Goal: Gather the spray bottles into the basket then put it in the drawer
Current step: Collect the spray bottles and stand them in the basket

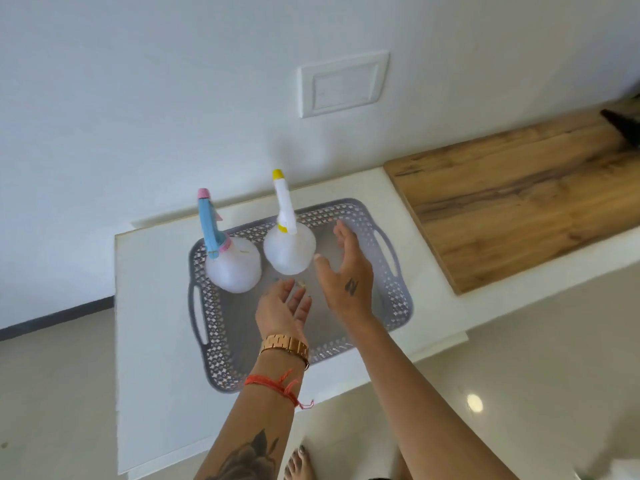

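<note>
Bottles stand upright in your grey basket (398,299) on the white tabletop (152,306): blue-nozzle bottle (233,265) at left, yellow-nozzle bottle (290,249) beside it. Your left hand (284,308) and right hand (349,278) hover over the basket, fingers spread, holding nothing.

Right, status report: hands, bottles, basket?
Left hand and right hand open, empty, over grey basket. Blue-topped spray bottle and yellow-topped spray bottle upright inside. Nothing obstructing.
</note>
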